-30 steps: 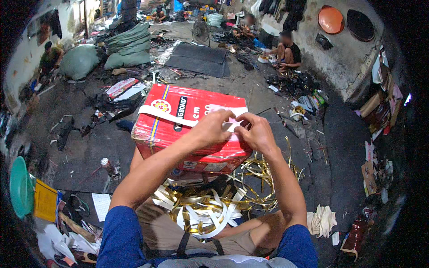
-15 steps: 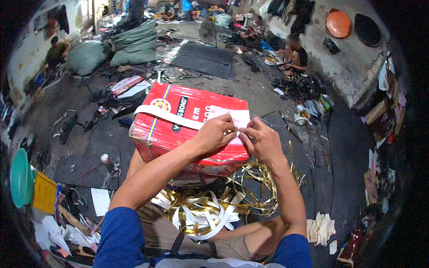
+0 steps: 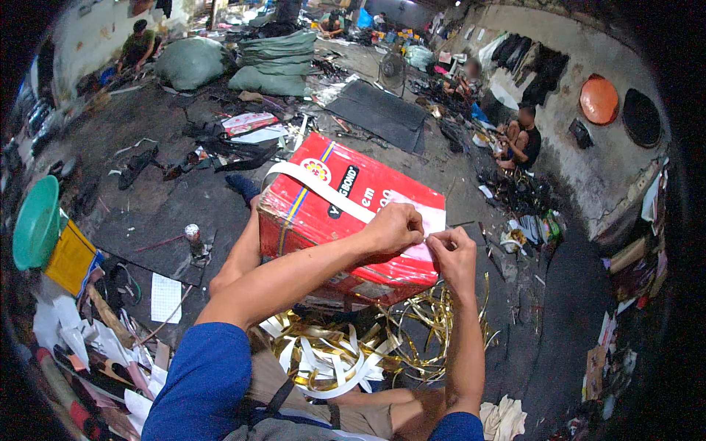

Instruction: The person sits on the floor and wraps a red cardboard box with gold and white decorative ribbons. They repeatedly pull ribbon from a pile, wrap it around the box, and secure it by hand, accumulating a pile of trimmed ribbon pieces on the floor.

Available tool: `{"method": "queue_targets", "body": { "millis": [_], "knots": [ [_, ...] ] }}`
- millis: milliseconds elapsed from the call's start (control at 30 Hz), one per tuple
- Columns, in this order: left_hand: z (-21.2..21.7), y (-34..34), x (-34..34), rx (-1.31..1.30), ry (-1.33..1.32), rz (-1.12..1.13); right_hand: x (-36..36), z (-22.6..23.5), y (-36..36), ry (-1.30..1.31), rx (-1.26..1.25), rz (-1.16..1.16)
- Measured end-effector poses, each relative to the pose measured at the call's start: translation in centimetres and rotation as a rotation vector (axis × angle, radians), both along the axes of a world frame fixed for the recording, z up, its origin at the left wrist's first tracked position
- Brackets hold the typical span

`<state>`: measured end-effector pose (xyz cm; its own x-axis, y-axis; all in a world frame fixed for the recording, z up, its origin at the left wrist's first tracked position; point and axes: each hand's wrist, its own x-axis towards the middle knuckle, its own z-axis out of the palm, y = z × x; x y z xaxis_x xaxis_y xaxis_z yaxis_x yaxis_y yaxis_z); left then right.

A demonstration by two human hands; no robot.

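A red cardboard box [image 3: 294, 229] stands before me, and a white strip [image 3: 323, 189] crosses its top from the left edge. The strip passes under my left hand [image 3: 397, 228], whose thumb and fingers are pinched together on it. Close against those fingertips, my right hand [image 3: 456, 256] is also closed in a pinch; a small white end shows between the two. Beneath both hands lies a pale pinkish sheet [image 3: 434, 214] on the box top. A tangle of white and gold strips [image 3: 331, 360] rests in front of the box, by my legs.
At the left are a green basin [image 3: 37, 220], a yellow board [image 3: 73, 257] and paper scraps [image 3: 81, 338]. Large grey-green sacks [image 3: 272, 62] and a fan [image 3: 392, 71] stand farther back. A person [image 3: 522, 140] sits by the right wall; others work farther off. Cloth [image 3: 504, 419] lies lower right.
The view has shifted, so the box and surroundings appear farther right or turned. Both hands keep their pinch near the right side of the box top, with only slight finger movement.
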<state>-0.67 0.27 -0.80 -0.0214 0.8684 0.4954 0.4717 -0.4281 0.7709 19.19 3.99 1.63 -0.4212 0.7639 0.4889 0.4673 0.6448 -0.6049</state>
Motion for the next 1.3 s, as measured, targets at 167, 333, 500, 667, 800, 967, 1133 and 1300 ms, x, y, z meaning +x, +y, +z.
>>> {"method": "queue_targets", "body": {
  "millis": [167,333,500,667,800,967,1133,1300],
  "knots": [
    [0.6,1.2,-0.1,-0.013,0.060,0.006,-0.8,-2.2,1.9,0.367,-0.390,0.007],
    [1.8,3.1,-0.4,-0.099,0.309,-0.088,-0.3,-3.2,2.1,0.355,-0.354,-0.059],
    [1.0,2.3,0.0,0.041,0.149,-0.216,0.4,-3.9,0.4,0.375,-0.353,-0.143],
    [0.6,2.3,2.0,0.090,-0.021,-0.205,1.7,-5.1,1.5,0.255,-0.139,-0.002],
    [-0.1,2.2,2.3,-0.010,-0.043,-0.205,0.8,-4.2,-0.6,0.856,-0.970,0.137],
    [0.8,3.0,2.4,0.067,0.034,-0.248,1.5,-5.5,-0.6,1.121,-1.253,0.255],
    [0.9,2.6,2.5,-0.013,-0.021,-0.235,1.5,-2.0,-0.4,0.915,-1.167,0.134],
    [0.9,2.7,3.0,0.032,-0.026,-0.244,-0.2,0.3,3.8,0.048,-0.257,-0.326]
  ]
}}
